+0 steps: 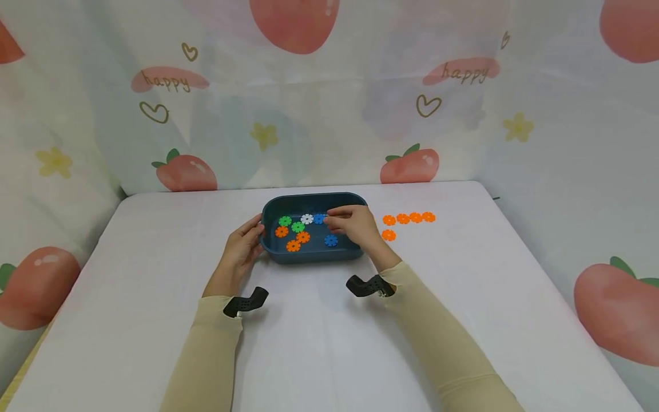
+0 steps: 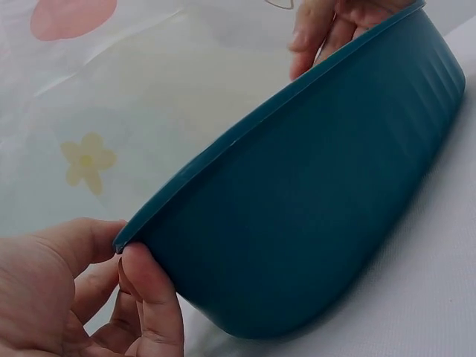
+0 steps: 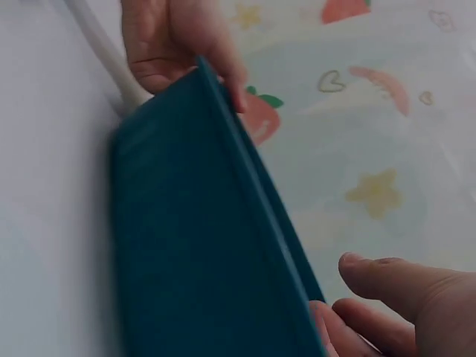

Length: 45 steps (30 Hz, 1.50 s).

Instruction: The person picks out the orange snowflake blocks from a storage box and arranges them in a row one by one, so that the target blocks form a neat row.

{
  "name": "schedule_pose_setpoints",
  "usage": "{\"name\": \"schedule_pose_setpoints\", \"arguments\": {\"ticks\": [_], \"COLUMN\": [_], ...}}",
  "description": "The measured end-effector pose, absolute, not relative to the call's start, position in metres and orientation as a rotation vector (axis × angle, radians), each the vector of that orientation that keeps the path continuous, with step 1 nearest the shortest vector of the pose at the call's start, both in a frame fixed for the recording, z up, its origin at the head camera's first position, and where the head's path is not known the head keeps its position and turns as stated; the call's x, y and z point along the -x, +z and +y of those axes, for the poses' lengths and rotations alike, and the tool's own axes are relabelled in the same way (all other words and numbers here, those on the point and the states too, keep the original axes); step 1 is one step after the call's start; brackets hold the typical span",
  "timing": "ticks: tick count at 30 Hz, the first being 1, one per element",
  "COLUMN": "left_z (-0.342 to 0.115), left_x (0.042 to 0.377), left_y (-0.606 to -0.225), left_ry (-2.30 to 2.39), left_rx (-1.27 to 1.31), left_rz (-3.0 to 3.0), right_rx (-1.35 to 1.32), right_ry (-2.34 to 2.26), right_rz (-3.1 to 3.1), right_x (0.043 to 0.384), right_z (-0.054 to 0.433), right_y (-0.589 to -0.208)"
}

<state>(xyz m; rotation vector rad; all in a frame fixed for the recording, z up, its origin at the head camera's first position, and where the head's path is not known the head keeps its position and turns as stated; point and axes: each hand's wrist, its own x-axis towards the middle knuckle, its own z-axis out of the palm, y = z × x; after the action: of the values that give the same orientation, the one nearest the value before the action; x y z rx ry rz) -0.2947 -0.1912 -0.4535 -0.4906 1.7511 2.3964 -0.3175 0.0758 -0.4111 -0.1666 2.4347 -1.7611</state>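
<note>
Beneath and around the grip, a white-topped table (image 1: 309, 355) is seen. Beyond the grip, a pale curtain (image 1: 340, 129) is hung, printed with red peaches (image 1: 186, 173), yellow flowers (image 1: 264, 136), outlined hearts (image 1: 429, 105) and "happy" lettering (image 1: 461, 72). Well right of the grip, a larger peach (image 1: 620, 312) is shown.

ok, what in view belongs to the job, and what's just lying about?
Job, apparently:
dark teal oblong tray, in the left grip
green, orange, white, blue flower-shaped discs inside
matching orange discs beside it

Just there:
white tablecloth
fruit-print fabric backdrop
black wrist-worn devices
</note>
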Motion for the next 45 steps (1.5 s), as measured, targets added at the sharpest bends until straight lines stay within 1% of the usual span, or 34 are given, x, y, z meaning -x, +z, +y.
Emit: {"name": "schedule_pose_setpoints", "arguments": {"ticks": [7, 16, 21, 27, 45], "left_z": [-0.190, -0.191, -0.191, -0.191, -0.190], "left_x": [0.295, 0.295, 0.294, 0.294, 0.293], "left_y": [-0.455, -0.455, -0.455, -0.455, -0.452], "left_ry": [2.394, 2.405, 2.403, 2.394, 2.398], "left_rx": [0.476, 0.530, 0.517, 0.520, 0.516], "left_rz": [1.758, 1.755, 1.750, 1.761, 1.778], "right_rx": [0.194, 0.244, 0.237, 0.289, 0.388], "right_ry": [-1.620, -1.444, -1.266, -1.124, -1.058], "right_rz": [2.472, 2.509, 2.607, 2.683, 2.744], "right_x": [0.324, 0.338, 0.342, 0.343, 0.346], "right_z": [0.049, 0.029, 0.025, 0.020, 0.016], "right_y": [-0.422, -0.426, -0.430, -0.433, -0.435]}}
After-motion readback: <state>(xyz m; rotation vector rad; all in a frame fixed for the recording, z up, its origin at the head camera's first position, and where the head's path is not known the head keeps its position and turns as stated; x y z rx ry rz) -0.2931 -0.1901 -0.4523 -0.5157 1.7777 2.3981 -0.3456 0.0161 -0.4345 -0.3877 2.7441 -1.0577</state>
